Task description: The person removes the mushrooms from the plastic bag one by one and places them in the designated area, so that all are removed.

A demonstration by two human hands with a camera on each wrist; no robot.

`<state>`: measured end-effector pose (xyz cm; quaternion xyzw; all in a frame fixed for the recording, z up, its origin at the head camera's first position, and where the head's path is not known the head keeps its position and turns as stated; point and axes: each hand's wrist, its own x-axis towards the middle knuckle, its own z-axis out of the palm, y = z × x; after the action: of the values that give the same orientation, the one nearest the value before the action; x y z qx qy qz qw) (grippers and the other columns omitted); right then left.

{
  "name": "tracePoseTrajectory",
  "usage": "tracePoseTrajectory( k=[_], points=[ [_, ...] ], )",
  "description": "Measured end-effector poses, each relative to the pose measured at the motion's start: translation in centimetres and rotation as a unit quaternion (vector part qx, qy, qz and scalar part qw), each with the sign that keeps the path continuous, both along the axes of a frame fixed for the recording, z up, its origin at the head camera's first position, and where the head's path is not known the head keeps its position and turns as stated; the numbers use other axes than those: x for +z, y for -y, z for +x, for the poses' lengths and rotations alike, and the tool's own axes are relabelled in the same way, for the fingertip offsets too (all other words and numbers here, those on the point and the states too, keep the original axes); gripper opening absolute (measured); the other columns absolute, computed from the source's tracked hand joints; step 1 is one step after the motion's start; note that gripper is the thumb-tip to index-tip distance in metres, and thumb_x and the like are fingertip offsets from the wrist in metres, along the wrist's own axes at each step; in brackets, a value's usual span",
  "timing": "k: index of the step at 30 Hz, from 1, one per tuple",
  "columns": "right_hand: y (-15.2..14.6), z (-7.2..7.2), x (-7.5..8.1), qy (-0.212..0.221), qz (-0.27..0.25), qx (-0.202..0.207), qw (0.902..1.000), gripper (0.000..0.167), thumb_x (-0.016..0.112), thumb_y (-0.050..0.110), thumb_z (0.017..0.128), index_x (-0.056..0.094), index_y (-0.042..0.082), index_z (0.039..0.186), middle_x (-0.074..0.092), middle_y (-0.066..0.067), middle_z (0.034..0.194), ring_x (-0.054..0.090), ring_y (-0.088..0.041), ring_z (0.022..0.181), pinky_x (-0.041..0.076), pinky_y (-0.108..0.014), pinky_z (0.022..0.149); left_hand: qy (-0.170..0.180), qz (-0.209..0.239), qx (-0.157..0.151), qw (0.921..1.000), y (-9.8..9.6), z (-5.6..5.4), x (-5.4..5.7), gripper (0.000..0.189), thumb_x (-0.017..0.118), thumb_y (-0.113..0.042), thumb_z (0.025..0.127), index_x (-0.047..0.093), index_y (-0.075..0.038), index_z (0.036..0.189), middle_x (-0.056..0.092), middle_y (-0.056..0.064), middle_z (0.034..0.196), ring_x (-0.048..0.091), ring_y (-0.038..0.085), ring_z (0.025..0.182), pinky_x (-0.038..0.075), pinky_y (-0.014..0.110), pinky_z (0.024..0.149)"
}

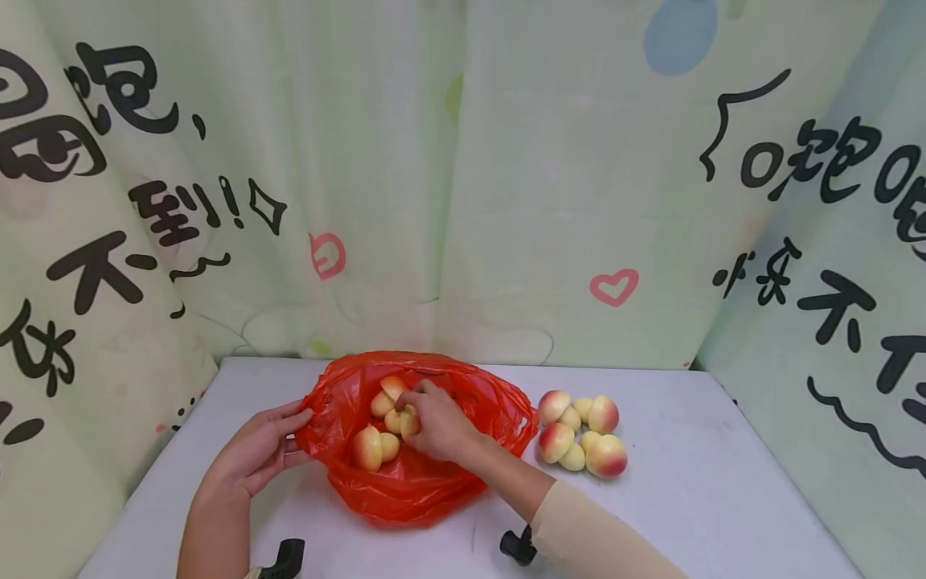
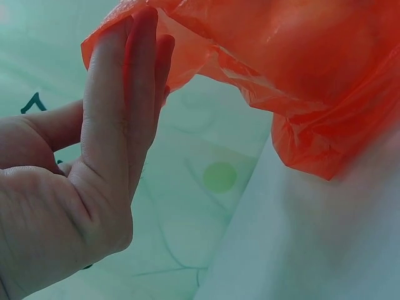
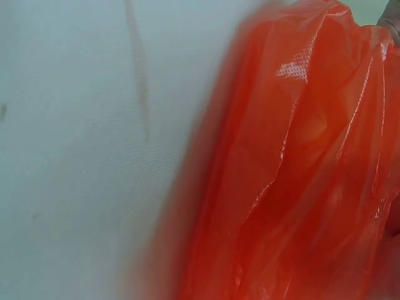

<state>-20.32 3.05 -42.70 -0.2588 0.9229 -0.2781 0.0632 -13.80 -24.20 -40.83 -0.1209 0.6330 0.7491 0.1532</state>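
Note:
A red plastic bag (image 1: 427, 498) lies on the table with its mouth spread wide. Its left rim is pinched between the thumb and fingers of my left hand (image 1: 268, 446); in the left wrist view those fingers (image 2: 106, 112) are nearly straight against the film. My right hand (image 1: 441, 422) reaches inside the bag and holds a yellow mushroom-shaped piece (image 1: 394, 421) with its fingertips. Beside it in the bag are another such piece (image 1: 369, 449) with a reddish blush and one further back (image 1: 393, 388). The right wrist view shows mostly the bag's outer side (image 3: 300, 169).
To the right of the bag, several more yellow mushroom-shaped pieces with red-tinged caps (image 1: 606, 457) lie clustered on the white tabletop (image 1: 694, 498). A patterned pale green curtain (image 1: 521, 201) hangs behind and at both sides of the table.

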Motion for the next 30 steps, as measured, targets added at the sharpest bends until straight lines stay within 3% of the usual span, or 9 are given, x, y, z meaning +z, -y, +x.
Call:
tracePoseTrajectory(
  k=[8, 30],
  points=[
    [-0.2, -0.2, -0.3, 0.006, 0.004, -0.013, 0.9999, 0.039, 0.082, 0.005, 0.083, 0.068, 0.02, 0.116, 0.055, -0.004, 0.121, 0.054, -0.022, 0.11, 0.058, -0.023, 0.072, 0.0, 0.003, 0.003, 1.0, 0.1, 0.1, -0.1, 0.064, 0.055, -0.026, 0.109, 0.029, -0.003, 0.163, 0.071, -0.001, 0.118, 0.076, 0.017, 0.102, 0.063, 0.036, 0.091],
    [-1.1, 0.1, 0.2, -0.013, -0.002, 0.004, 0.9999, 0.045, 0.079, 0.0, 0.082, 0.072, 0.019, 0.122, 0.054, -0.003, 0.118, 0.053, -0.018, 0.105, 0.06, -0.024, 0.078, 0.003, 0.004, 0.003, 1.0, 0.1, 0.0, -0.1, 0.064, 0.057, -0.027, 0.109, 0.03, -0.005, 0.163, 0.07, -0.001, 0.12, 0.075, 0.017, 0.102, 0.063, 0.036, 0.092]
  ],
)
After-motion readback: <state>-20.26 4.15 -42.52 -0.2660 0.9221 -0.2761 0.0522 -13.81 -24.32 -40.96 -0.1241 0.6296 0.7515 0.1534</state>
